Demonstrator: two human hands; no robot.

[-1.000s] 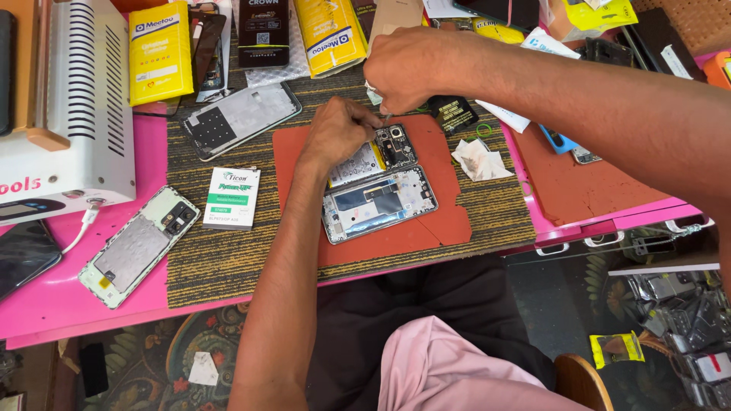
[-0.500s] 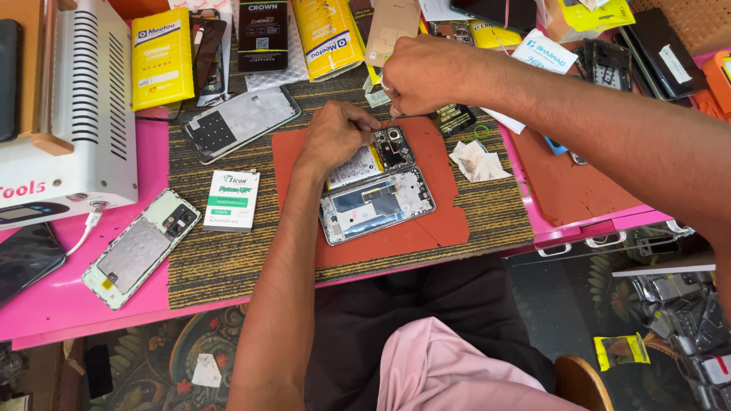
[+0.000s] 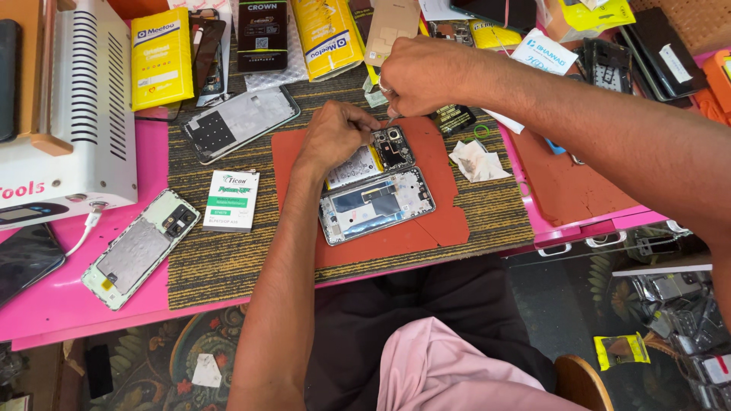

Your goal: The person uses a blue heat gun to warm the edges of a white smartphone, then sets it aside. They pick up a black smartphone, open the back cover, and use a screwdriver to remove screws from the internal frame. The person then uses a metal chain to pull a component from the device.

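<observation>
Two opened phones lie on a red mat [image 3: 426, 228]. The far one [image 3: 381, 156] shows a battery and camera modules; the near one [image 3: 377, 204] is a bare silver frame. My left hand [image 3: 335, 137] rests on the far phone's left edge, fingers pinched on it. My right hand [image 3: 422, 76] hovers just beyond its camera end, pinching a thin metal tool [image 3: 390, 118] whose tip reaches the phone's top corner.
A white machine [image 3: 68, 114] stands at the left. Another opened phone [image 3: 141, 247], a small white box [image 3: 232, 199] and a phone back panel [image 3: 240, 122] lie left of the mat. Yellow boxes [image 3: 160, 57], crumpled tissue [image 3: 476, 160] and phone parts crowd the back.
My right hand has shifted slightly right and back over the phone's top corner. My left hand stays on the phone.
</observation>
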